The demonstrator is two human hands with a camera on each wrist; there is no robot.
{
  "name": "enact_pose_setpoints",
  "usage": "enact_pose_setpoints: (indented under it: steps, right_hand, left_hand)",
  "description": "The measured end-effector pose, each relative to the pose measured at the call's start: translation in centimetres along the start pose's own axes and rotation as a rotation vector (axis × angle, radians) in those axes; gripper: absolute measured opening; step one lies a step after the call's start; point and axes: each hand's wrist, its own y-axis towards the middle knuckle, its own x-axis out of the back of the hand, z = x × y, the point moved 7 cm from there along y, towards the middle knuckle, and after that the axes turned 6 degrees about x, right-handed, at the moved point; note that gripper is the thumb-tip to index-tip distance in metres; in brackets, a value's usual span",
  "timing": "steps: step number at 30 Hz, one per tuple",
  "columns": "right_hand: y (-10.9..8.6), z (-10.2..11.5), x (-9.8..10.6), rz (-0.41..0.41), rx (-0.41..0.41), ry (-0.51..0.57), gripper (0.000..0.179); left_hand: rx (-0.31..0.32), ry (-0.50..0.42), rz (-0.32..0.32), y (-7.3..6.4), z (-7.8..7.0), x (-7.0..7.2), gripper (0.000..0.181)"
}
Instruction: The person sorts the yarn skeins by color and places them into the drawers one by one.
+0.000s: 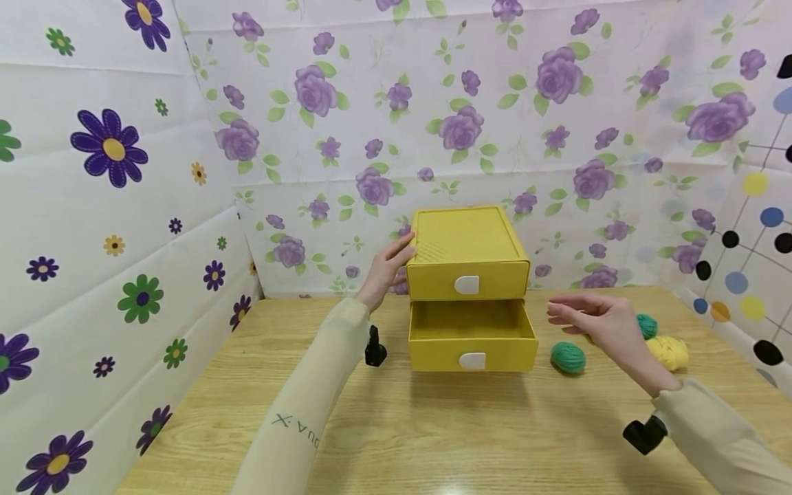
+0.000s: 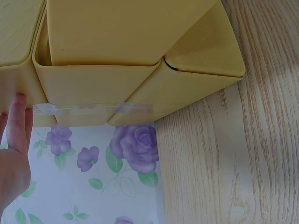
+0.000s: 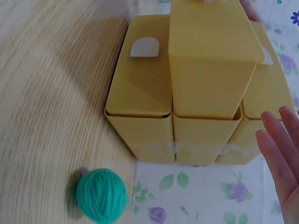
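A yellow drawer box [image 1: 468,237] with white tab handles stands on the table, its middle drawer [image 1: 473,355] pulled out and bare inside in the head view. Both wrist views show three stacked sections, the lowest one closed. My left hand [image 1: 386,271] rests its fingers against the box's upper left side; in the left wrist view its fingertips [image 2: 19,100] touch that wall. Off to the right of the open drawer, my right hand [image 1: 600,323] hovers with relaxed fingers and holds nothing. A green yarn ball [image 1: 567,357] lies on the table near it.
Behind the right hand lie a yellow yarn ball [image 1: 669,353] and a teal yarn ball [image 1: 647,326], both partly hidden. A flowered cloth [image 1: 346,137] hangs behind the wooden table [image 1: 383,433], with patterned cloths at both sides.
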Motion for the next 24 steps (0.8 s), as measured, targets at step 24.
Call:
enact_pose_setpoints:
  steps: [24]
  right_hand:
    - [-0.7, -5.3, 5.7, -0.088, -0.103, -0.56, 0.051]
  left_hand:
    - [-0.021, 0.017, -0.045, 2.0, 2.2, 0.7, 0.049]
